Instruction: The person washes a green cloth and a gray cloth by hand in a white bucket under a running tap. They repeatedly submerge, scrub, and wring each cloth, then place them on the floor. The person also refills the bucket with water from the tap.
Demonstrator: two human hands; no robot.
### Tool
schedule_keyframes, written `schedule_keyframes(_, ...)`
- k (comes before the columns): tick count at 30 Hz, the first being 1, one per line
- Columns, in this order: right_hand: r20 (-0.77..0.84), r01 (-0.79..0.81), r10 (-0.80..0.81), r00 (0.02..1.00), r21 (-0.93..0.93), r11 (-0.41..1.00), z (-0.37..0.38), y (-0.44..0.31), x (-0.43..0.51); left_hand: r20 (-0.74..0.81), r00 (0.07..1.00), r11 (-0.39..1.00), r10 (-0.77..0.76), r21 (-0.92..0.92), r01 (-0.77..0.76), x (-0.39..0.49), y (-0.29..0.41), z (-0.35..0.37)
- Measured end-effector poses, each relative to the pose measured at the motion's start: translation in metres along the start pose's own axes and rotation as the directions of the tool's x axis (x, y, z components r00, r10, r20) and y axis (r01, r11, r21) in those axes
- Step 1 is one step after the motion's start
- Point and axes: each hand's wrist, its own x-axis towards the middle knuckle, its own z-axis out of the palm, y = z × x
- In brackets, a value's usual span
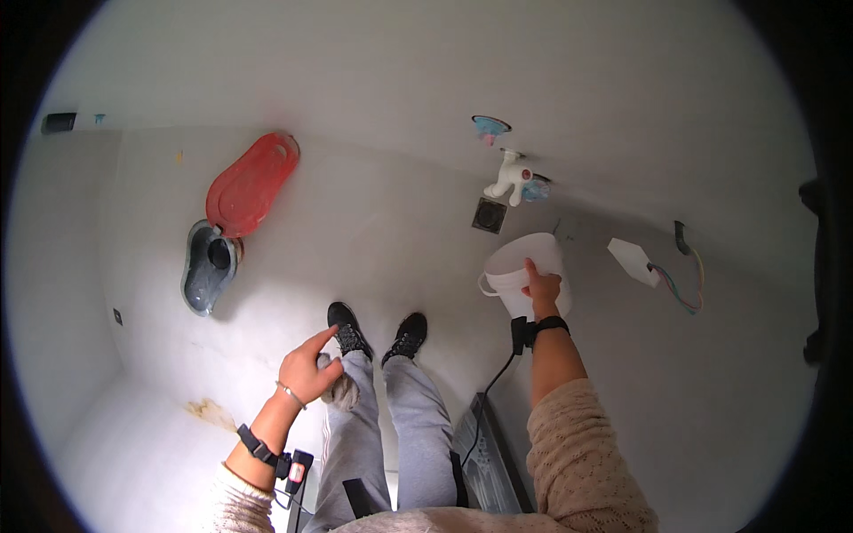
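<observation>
My right hand (543, 290) grips the rim of a white plastic bucket (516, 290), thumb over the edge. The bucket is tilted with its mouth towards the wall, and its side handle points left. In my left hand (310, 370) is a crumpled grey-brown cloth (343, 392), which hangs in front of my leg. The index finger of that hand points out, and its other fingers are mostly hidden. Beyond the bucket, a white plastic tap (512, 176) with a red-marked knob sticks out of the wall.
A square floor drain (490, 215) lies below the tap. To the left are a grey squat toilet pan (208, 273) and a red plastic cover (252, 186). A white box (633, 262) hangs by wires at the right. A framed panel (490, 460) stands beside my right leg.
</observation>
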Motion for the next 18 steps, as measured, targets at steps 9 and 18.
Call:
schedule_keyframes(9,-0.053,0.024,-0.033,0.998,-0.157,0.987,-0.009,-0.018,0.002,-0.037,0.990,0.987,-0.133,-0.098,0.129,-0.027,-0.028,0.012)
schedule_keyframes(18,-0.016,0.212,-0.269,0.963,-0.573,0.792,-0.029,-0.025,-0.012,0.125,0.978,0.875,0.168,-0.475,-0.090,0.058,0.069,0.013)
